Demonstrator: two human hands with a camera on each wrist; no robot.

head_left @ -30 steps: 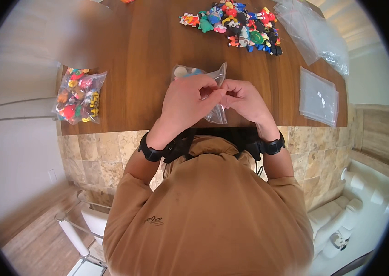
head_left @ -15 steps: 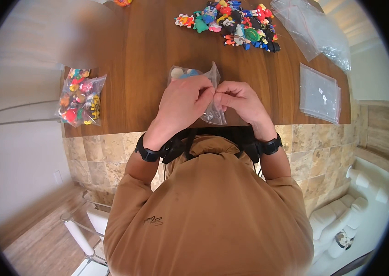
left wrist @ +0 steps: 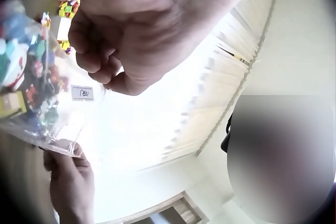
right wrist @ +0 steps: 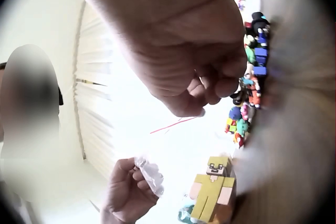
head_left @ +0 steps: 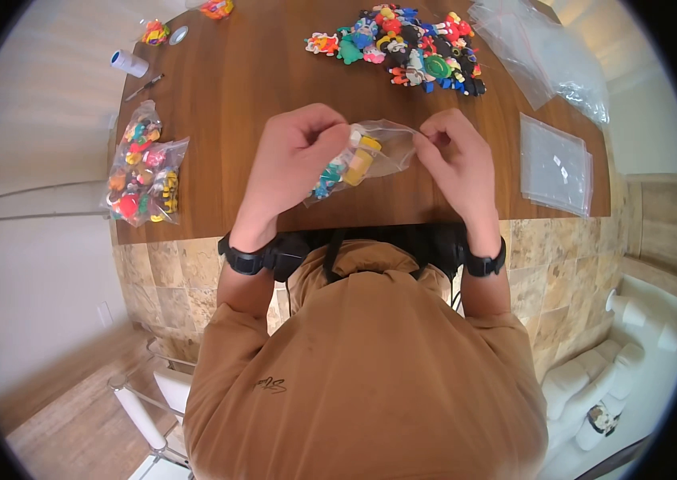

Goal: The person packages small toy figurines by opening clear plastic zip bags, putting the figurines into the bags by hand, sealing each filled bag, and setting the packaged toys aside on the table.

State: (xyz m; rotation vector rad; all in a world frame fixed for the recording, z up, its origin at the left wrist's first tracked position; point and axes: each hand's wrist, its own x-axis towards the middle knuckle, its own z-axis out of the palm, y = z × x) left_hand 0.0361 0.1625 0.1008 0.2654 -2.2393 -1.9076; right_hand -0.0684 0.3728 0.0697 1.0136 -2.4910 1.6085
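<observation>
Between the hands, over the near part of the table, a clear plastic zip bag (head_left: 396, 150) is stretched out in the head view. Small toy figures fill its left part, among them a yellow blocky figure (head_left: 362, 162) and teal and white ones. My left hand (head_left: 290, 156) pinches the bag's upper left edge with thumb and curled fingers. At the opposite edge my right hand (head_left: 458, 168) pinches a corner of the plastic. A small white label (left wrist: 83, 93) with dark writing shows on the bag in the left wrist view.
A pile of colourful toy figures (head_left: 418, 52) lies at the back. Filled bags of figures (head_left: 146, 172) lie at left, near a dark pen (head_left: 145, 86) and a white cylinder (head_left: 129, 62). Flat clear bags (head_left: 556, 168) and a larger plastic pack (head_left: 554, 60) lie at right.
The hands were close together on the bag's edge; they have moved apart, the left leftward and the right rightward. The bag has turned and spread between them, showing the figures inside.
</observation>
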